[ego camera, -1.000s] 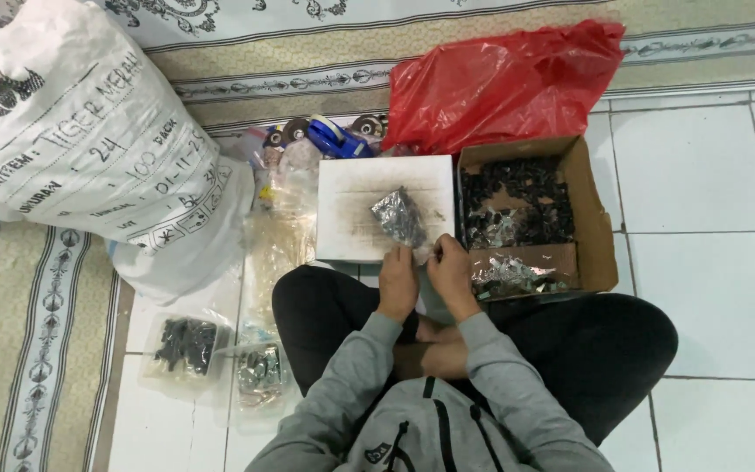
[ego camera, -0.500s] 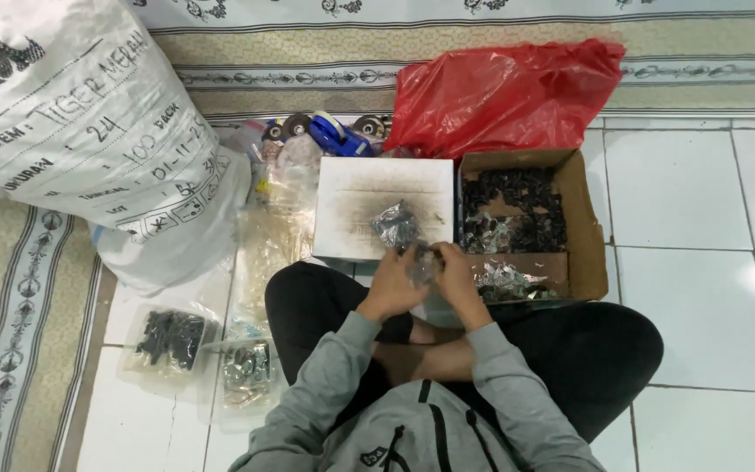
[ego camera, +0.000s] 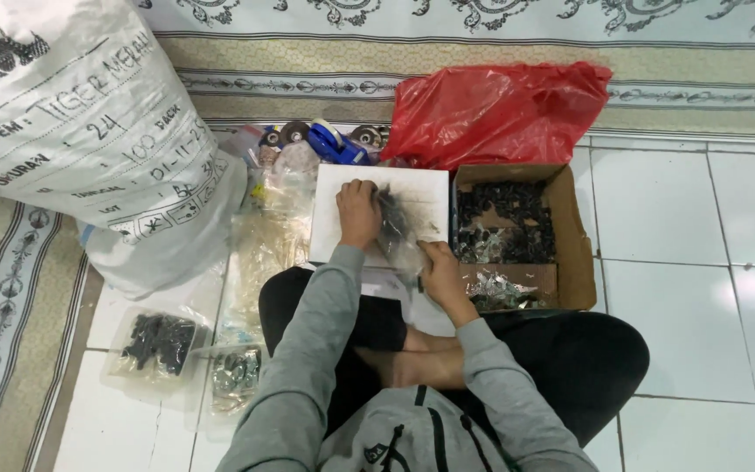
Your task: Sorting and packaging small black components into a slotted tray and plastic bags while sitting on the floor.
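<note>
1. Person is sitting cross-legged on a tiled floor (ego camera: pixel 701 227), working w/ both hands over a white board (ego camera: pixel 421 188) lying flat in front of the knees.
2. Left hand (ego camera: pixel 358 212) is pressing down on a clear plastic bag of small dark parts (ego camera: pixel 395 229); fingers are spread flat on the bag's top end, not pinching, more pinning it to the board.
3. Right hand (ego camera: pixel 439 273) is gripping the bag's lower end, fingers curled tight round the plastic at the board's near edge.
4. So the bag is lying on the white board, stretched btwn the two hands.
5. Done so far, as I judge it: two filled clear packets (ego camera: pixel 157 343) are lying on the floor by the left knee, one w/ dark bits, one beside it w/ shinier bits; more clear bags (ego camera: pixel 264 236) are piling up left of the board.
6. Left to do, by the look: the cardboard box (ego camera: pixel 574 236) just right of the board is holding plenty of loose dark parts, plus a shiny heap in its near section. Probably well short of finished.
7. Around: big white sack (ego camera: pixel 80 131) at left, red plastic bag (ego camera: pixel 500 109) behind the box, a blue tape dispenser (ego camera: pixel 334 140) and small round items behind the board. Can't tell what the parts are exactly.
</note>
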